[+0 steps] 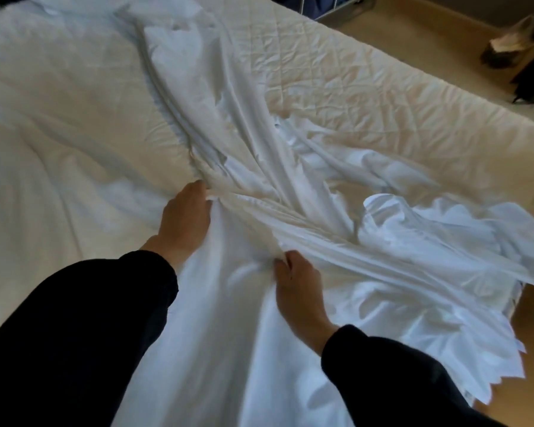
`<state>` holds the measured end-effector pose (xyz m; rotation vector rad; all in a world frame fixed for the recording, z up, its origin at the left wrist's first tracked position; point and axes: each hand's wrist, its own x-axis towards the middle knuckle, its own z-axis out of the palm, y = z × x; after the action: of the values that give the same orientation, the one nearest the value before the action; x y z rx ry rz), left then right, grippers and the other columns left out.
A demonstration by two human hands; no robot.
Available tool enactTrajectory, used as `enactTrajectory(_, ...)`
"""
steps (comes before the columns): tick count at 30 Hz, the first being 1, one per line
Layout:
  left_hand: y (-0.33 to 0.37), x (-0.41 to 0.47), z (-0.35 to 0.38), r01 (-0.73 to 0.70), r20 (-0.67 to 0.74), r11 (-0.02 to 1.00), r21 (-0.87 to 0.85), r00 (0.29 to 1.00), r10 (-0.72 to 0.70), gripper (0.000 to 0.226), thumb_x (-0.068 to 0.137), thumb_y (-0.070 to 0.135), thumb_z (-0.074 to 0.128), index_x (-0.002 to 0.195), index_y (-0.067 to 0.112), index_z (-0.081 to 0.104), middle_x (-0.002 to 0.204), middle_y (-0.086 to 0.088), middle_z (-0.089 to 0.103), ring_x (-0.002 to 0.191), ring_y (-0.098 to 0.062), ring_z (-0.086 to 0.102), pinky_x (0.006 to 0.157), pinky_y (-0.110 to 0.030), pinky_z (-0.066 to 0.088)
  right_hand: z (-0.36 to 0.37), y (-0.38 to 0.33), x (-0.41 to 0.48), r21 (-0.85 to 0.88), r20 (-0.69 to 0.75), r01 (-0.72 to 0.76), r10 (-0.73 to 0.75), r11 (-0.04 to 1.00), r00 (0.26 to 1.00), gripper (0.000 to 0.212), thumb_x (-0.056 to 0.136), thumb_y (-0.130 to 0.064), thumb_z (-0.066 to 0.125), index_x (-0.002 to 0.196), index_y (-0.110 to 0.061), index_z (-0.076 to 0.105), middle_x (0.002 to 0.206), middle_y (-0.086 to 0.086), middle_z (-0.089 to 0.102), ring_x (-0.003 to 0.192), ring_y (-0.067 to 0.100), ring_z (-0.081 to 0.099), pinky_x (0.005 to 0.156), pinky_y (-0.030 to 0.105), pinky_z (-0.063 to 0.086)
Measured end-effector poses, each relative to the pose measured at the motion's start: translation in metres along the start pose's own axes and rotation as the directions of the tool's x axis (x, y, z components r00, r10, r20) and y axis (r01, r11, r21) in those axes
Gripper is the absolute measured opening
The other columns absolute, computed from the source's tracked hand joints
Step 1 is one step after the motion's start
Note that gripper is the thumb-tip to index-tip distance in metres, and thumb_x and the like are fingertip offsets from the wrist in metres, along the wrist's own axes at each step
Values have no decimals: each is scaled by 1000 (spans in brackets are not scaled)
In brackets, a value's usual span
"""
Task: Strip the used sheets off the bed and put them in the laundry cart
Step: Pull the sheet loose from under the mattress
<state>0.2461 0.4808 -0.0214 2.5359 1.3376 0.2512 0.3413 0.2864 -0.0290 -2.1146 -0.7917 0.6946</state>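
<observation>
- Already most of the white sheet (259,167) is off the quilted mattress pad (336,87), drawn into a long twisted bunch lying across it.
- Our left hand (185,217) grips the bunch where its folds meet. Our right hand (296,282) pinches a fold nearer us, and the two hands are apart.
- Left to do, we judge: gather the loose tail spilling over the pad's near corner, lift everything, and carry it to the cart, which is possibly the metal frame (352,6) beyond.
</observation>
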Motion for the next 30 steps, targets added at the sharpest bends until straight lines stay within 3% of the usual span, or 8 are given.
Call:
enactTrajectory(5,8,6,6,-21,228,997,78,974,3,31,98,19,44,128,10,46,118,-16,48,102,-39,53,83,-45,45,-37,-2,55,-102,-156,-96,79,990,985,11,89,-12,49,100,-12,46,92,14,60,93,38,56,68,33,28)
enactTrajectory(9,-4,-4,25,-58,400,982,179,916,-18,33,97,22,44,128,13,44,117,-12,44,97,-36,54,80,-44,47,-12,22,40,-288,70,-33,55,957,996,36,88,-18,55,121,-12,42,114,14,59,109,37,54,80,37,37)
enactTrajectory(11,-8,-6,30,-60,386,982,178,922,-13,31,95,21,47,125,13,44,117,-11,42,95,-36,55,78,-44,47,-6,33,28,-431,166,72,1,899,986,35,87,-35,60,112,-13,50,112,12,61,108,35,55,83,38,40)
enactTrajectory(16,-20,-4,29,-66,276,993,96,961,38,60,94,15,46,148,17,21,152,-13,15,108,-38,55,80,-42,46,-38,27,57,-513,-65,-163,152,843,986,24,84,-17,55,107,-12,48,105,18,63,101,39,59,73,36,38)
enactTrajectory(19,-36,-5,18,-54,302,992,116,953,17,74,94,12,46,152,23,2,158,-13,-4,102,-37,57,72,-37,47,-32,17,67,-550,-157,-271,221,790,963,21,84,-12,51,105,-11,46,112,16,60,106,36,58,81,38,39)
enactTrajectory(21,-57,-9,12,-55,335,990,131,942,8,76,94,12,46,152,24,-1,158,-13,-7,100,-36,58,69,-35,46,-15,9,63,-596,-203,-309,233,741,951,34,83,-9,51,116,-11,44,122,16,51,114,34,50,91,41,36)
enactTrajectory(26,-129,-30,3,-7,443,969,248,890,-107,63,95,19,43,150,17,13,154,-16,11,130,-37,37,99,-43,39,48,-11,43,-772,-142,43,-238,634,961,81,57,-7,66,134,-7,43,137,24,40,129,41,37,102,55,26)
enactTrajectory(30,-164,-56,-2,-8,402,952,307,907,-122,48,94,22,42,140,15,32,139,-13,35,123,-33,41,97,-43,37,93,-23,18,-730,228,438,-417,525,880,56,52,-22,82,105,-9,67,132,27,52,122,42,51,95,54,44)
